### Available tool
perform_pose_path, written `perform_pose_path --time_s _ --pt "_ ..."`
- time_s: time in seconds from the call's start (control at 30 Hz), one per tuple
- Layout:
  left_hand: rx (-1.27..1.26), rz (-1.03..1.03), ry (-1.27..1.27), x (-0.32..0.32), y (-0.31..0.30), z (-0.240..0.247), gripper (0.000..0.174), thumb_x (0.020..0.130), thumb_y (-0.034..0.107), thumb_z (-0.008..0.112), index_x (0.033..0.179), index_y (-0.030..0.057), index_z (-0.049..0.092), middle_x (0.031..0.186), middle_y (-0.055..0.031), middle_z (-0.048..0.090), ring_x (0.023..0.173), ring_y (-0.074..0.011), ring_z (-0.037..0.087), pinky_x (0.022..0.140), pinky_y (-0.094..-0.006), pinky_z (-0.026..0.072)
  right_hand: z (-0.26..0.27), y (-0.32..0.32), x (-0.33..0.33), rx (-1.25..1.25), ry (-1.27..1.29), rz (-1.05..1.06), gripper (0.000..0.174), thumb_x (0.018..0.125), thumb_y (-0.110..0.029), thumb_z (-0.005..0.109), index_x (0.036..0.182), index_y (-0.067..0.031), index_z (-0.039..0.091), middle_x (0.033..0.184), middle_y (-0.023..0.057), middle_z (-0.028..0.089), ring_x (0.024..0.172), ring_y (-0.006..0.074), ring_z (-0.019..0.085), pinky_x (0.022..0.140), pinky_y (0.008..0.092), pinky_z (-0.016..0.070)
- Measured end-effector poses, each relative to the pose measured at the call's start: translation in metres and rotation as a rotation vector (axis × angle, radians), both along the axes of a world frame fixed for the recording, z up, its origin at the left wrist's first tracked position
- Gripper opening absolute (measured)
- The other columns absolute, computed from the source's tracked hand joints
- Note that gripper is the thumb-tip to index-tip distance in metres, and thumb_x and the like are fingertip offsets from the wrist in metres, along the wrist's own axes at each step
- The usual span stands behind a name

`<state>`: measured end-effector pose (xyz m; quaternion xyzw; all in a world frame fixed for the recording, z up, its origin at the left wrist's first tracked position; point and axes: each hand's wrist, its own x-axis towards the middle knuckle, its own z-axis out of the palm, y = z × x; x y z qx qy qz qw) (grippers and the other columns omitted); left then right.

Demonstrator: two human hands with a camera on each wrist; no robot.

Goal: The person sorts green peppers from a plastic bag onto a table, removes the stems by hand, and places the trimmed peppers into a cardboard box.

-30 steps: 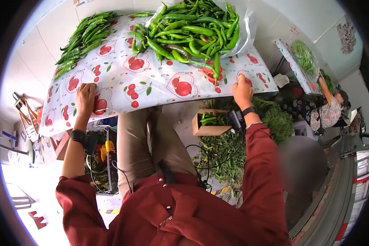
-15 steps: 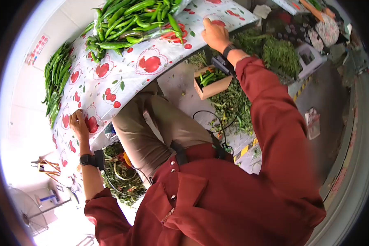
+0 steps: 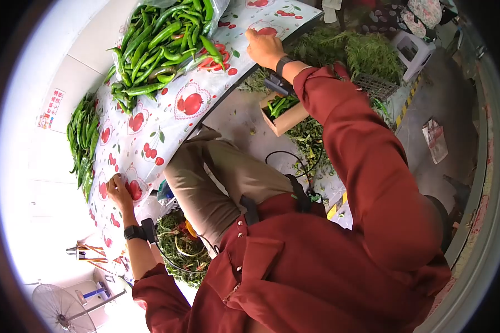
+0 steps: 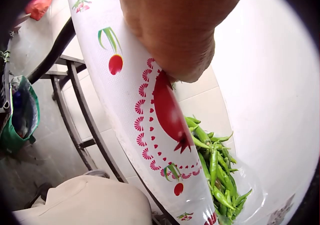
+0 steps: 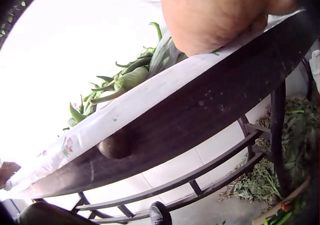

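Observation:
Both bare hands lie loosely curled on a table covered by a white cloth [image 3: 172,125] printed with red fruit. My left hand [image 3: 119,191] rests near the front edge, beside a printed pomegranate; in the left wrist view its heel lies on the cloth and its fingers are hidden. Toward the table's other end rests my right hand [image 3: 265,50], close to the edge. Between and beyond them a heap of green peppers [image 3: 164,41] spills from a clear plastic bag [image 3: 221,12]. A second pile of green peppers [image 3: 83,136] lies along the wall side.
Under the table's edge stands a cardboard box [image 3: 289,121] of peppers, beside leafy cuttings [image 3: 305,141] on the floor. A crate [image 3: 375,86] holds more greens. Another pile of cuttings [image 3: 178,252] lies by my left leg. A fan [image 3: 64,311] stands lower left.
The head view has turned, so the table now slants up to the right. Both hands stay on the cloth near its edge, and the peppers lie as before.

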<state>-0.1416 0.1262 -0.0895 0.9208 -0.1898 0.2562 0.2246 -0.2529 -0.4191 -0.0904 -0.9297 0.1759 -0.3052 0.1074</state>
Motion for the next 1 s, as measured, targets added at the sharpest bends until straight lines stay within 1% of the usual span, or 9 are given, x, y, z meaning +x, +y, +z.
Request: perform_pose_path --time_s 0.27,0.33,0.4,0.47,0.53,0.83,0.87,0.93,1.0 --pt "-0.098 -0.026 0.009 0.006 0.006 -0.006 0.028 0.087 0.021 0.047 0.090 0.0008 0.066 0.088 -0.0157 0.062 0.083 -0.0272 0.057 0.075 -0.0366 0.0438 -0.003 -0.003 0.008 -0.048 0.037 -0.011 0.025 0.077 -0.018 0.051 0.100 -0.0078 0.049 0.073 0.0138 0.064 0.066 0.0325 0.063 0.060 0.0469 0.0482" --pt "-0.071 -0.018 0.054 0.001 -0.001 0.001 0.029 0.087 0.021 0.047 0.090 0.0002 0.066 0.088 -0.0158 0.062 0.084 -0.0267 0.057 0.075 -0.0365 0.0437 -0.013 -0.007 0.011 -0.109 -0.103 0.002 0.026 0.076 -0.019 0.050 0.099 -0.0086 0.052 0.078 0.0148 0.065 0.066 0.0317 0.064 0.058 0.0461 0.0483" --pt "-0.031 0.027 0.064 0.002 0.001 0.000 0.030 0.088 0.022 0.046 0.090 0.0001 0.066 0.090 -0.0153 0.062 0.085 -0.0276 0.057 0.076 -0.0367 0.0437 -0.007 0.002 0.004 0.024 -0.042 -0.030 0.022 0.079 -0.018 0.046 0.097 -0.0088 0.055 0.084 0.0157 0.065 0.074 0.0330 0.064 0.065 0.0464 0.0486" --pt "0.031 -0.046 0.057 0.004 0.005 -0.002 0.031 0.088 0.025 0.046 0.092 0.0019 0.067 0.092 -0.0145 0.062 0.085 -0.0281 0.057 0.077 -0.0371 0.0438 -0.020 -0.003 0.017 0.022 -0.193 -0.044 0.021 0.080 -0.012 0.045 0.095 -0.0034 0.057 0.080 0.0157 0.064 0.070 0.0334 0.062 0.063 0.0454 0.0479" --pt "0.068 0.101 0.029 0.003 0.002 0.002 0.031 0.087 0.027 0.047 0.093 0.0041 0.067 0.093 -0.0140 0.063 0.085 -0.0285 0.058 0.079 -0.0372 0.0441 -0.015 0.001 0.013 0.064 -0.164 -0.074 0.027 0.081 -0.013 0.043 0.103 -0.0026 0.057 0.086 0.0167 0.065 0.076 0.0334 0.062 0.066 0.0444 0.0490" --pt "0.053 0.109 0.057 0.002 0.003 0.003 0.031 0.087 0.029 0.048 0.095 0.0052 0.067 0.090 -0.0130 0.063 0.085 -0.0272 0.058 0.078 -0.0364 0.0440 -0.018 -0.004 0.010 0.058 -0.128 -0.021 0.030 0.084 -0.015 0.042 0.109 -0.0039 0.056 0.094 0.0186 0.063 0.085 0.0327 0.062 0.073 0.0452 0.0491" --pt "0.030 0.098 0.058 0.002 0.001 0.002 0.030 0.087 0.027 0.048 0.094 0.0050 0.067 0.090 -0.0132 0.062 0.084 -0.0273 0.057 0.078 -0.0365 0.0440 -0.022 -0.007 0.016 0.100 -0.142 0.017 0.021 0.080 -0.017 0.044 0.096 -0.0091 0.055 0.087 0.0161 0.065 0.080 0.0336 0.063 0.069 0.0466 0.0483" --pt "0.004 0.090 0.046 0.004 0.004 -0.001 0.028 0.088 0.025 0.048 0.093 0.0047 0.067 0.090 -0.0131 0.062 0.084 -0.0270 0.057 0.078 -0.0365 0.0436 -0.017 -0.006 0.006 0.086 -0.112 0.053 0.019 0.080 -0.021 0.046 0.096 -0.0100 0.046 0.085 0.0150 0.063 0.081 0.0373 0.060 0.068 0.0503 0.0461" --pt "-0.037 0.098 0.018 0.008 0.009 -0.004 0.027 0.088 0.023 0.047 0.091 0.0044 0.067 0.090 -0.0130 0.062 0.085 -0.0267 0.057 0.078 -0.0365 0.0433 -0.021 -0.007 0.005 0.059 -0.195 0.073 0.018 0.081 -0.020 0.045 0.095 -0.0099 0.045 0.084 0.0145 0.062 0.079 0.0362 0.059 0.067 0.0502 0.0461"
